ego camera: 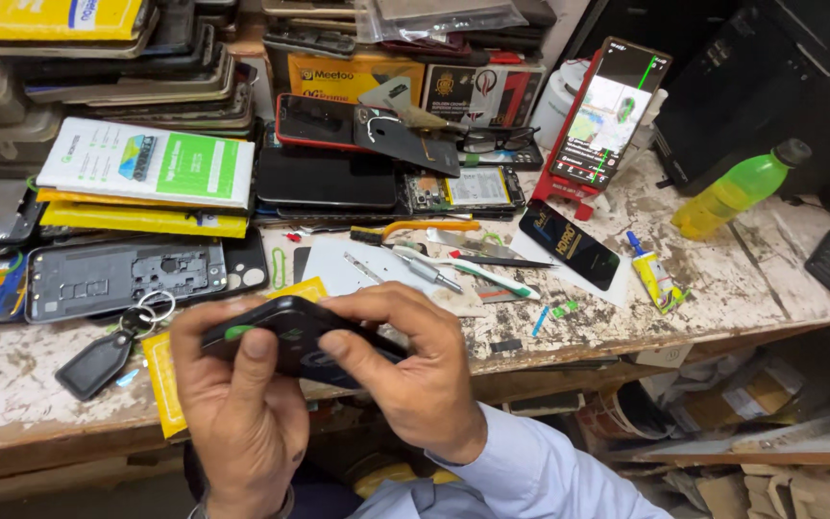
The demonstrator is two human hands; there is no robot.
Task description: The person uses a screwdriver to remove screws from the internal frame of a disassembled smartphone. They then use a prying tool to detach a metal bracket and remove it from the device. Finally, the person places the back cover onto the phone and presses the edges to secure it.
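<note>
Both of my hands hold a black phone [285, 338] over the front edge of a worn workbench [713, 288]. My left hand [237, 413] grips its left end, thumb pressed on the top face. My right hand [415, 370] wraps the right end, fingers curled over the far side. The phone is tilted, its edge toward me. Just beyond it lie a yellow packet [163, 380], a black key fob on a ring [98, 363] and an opened phone frame [122, 277].
Tools lie mid-bench: a toothbrush [473, 272], a screwdriver [429, 274], tweezers, a small brush. A phone on a red stand [610, 111] shows a lit screen. A black phone [569, 243], a glue tube [652, 276], a green bottle [737, 190], boxes and stacked phones crowd the back.
</note>
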